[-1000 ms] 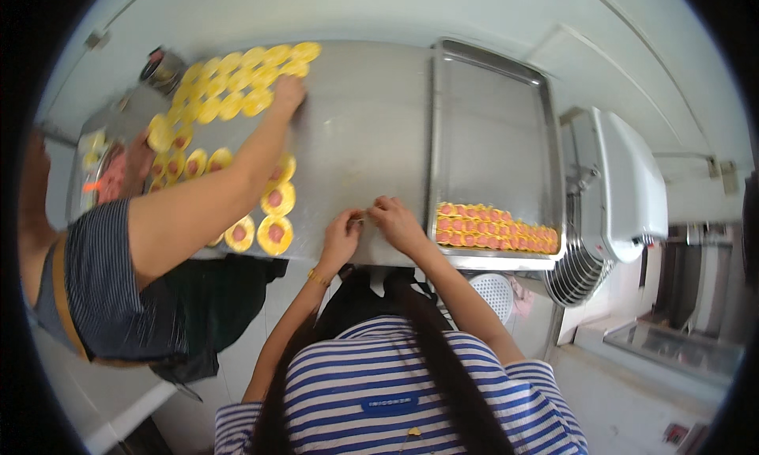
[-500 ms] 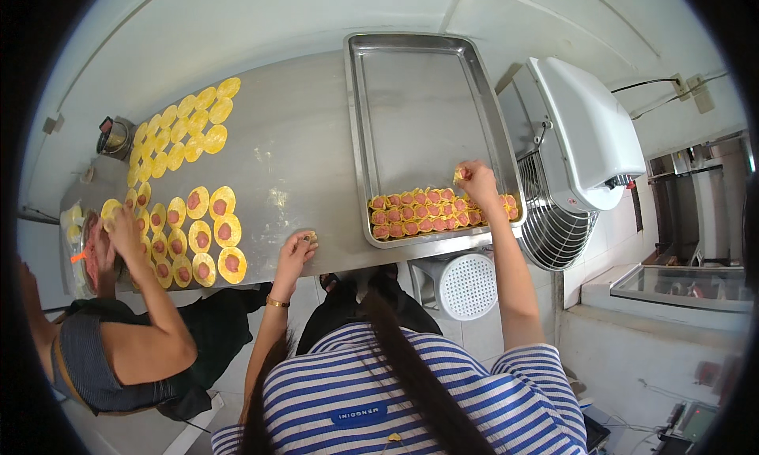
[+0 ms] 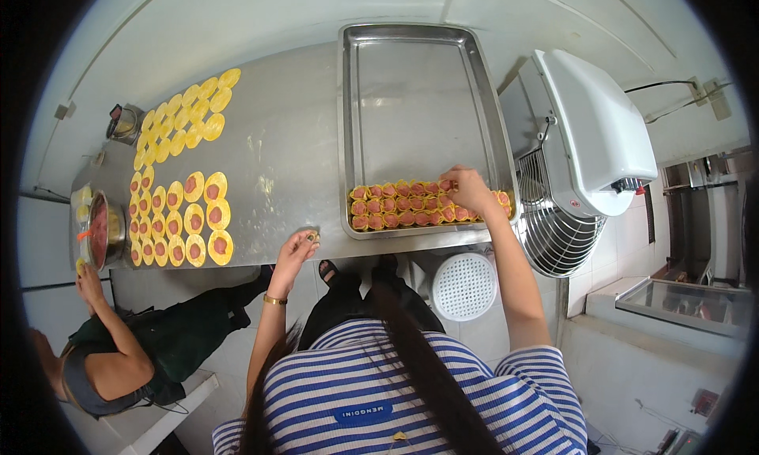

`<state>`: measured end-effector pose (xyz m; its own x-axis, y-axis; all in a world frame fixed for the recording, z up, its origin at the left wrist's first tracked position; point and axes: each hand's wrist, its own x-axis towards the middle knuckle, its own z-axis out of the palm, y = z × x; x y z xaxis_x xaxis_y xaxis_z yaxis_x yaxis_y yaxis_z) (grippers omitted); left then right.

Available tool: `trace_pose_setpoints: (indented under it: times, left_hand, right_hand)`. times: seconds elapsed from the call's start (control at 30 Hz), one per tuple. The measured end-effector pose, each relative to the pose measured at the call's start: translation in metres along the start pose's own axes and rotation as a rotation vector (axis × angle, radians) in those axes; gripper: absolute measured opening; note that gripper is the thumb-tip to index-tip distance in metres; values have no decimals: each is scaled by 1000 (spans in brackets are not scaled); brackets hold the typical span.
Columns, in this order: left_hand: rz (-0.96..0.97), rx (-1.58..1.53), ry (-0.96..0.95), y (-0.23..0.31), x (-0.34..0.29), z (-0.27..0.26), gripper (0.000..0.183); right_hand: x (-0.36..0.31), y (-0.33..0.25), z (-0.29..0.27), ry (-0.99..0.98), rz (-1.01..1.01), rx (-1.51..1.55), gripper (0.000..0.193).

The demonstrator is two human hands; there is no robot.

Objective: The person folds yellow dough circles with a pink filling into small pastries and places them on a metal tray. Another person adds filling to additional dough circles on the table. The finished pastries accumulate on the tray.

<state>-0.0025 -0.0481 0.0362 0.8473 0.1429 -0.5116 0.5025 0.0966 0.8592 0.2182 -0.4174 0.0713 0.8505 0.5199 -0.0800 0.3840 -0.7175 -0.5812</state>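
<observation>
My right hand [image 3: 470,192] reaches down into a large metal tray [image 3: 345,115], its fingers closed on a small open-topped dumpling [image 3: 448,185] at the back row. Packed rows of similar dumplings [image 3: 406,203], yellow wrappers around pink filling, fill the tray's near end. My left hand [image 3: 293,255] hovers by the table's front edge, left of the tray, thumb and fingers pinched together. A small thing shows at those fingertips, too small to name. Farther left on the table lie round yellow wrappers with pink filling [image 3: 174,222], with plain wrappers [image 3: 181,120] behind them.
A co-worker's hand [image 3: 91,285] is beside a metal bowl of pink filling [image 3: 116,232] at the far left. A white machine with a wire guard [image 3: 597,131] stands right of the tray. Below the table edge is a white stool [image 3: 465,286].
My right hand has lowered the dumpling from above the tray to the back row. My left hand stays pinched. The co-worker's hands have left the wrappers and moved toward the lower left.
</observation>
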Motion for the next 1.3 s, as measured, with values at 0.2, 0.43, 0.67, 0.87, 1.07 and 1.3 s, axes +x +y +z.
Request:
trace_pose_setpoints:
  times: [0.2, 0.43, 0.67, 0.87, 1.07, 1.3]
  left_hand:
    - [6, -2, 27, -6, -5, 14, 31]
    - [41, -74, 69, -12, -13, 26, 28]
    - [1, 61, 58, -14, -18, 24, 32]
    - [19, 12, 83, -19, -19, 27, 30]
    - [-34, 17, 95, -19, -19, 27, 28]
    - [26, 75, 83, -15, -17, 28, 27]
  right_hand:
    - [2, 6, -5, -91, -1, 122, 32]
    - [1, 9, -5, -94, -47, 117, 32]
    - [-5, 1, -8, -132, -80, -44, 43]
    - [-16, 1, -6, -146, -59, -193, 47]
    - [3, 23, -16, -170, 11, 32, 45]
    - [16, 28, -11, -234, -124, 73, 44]
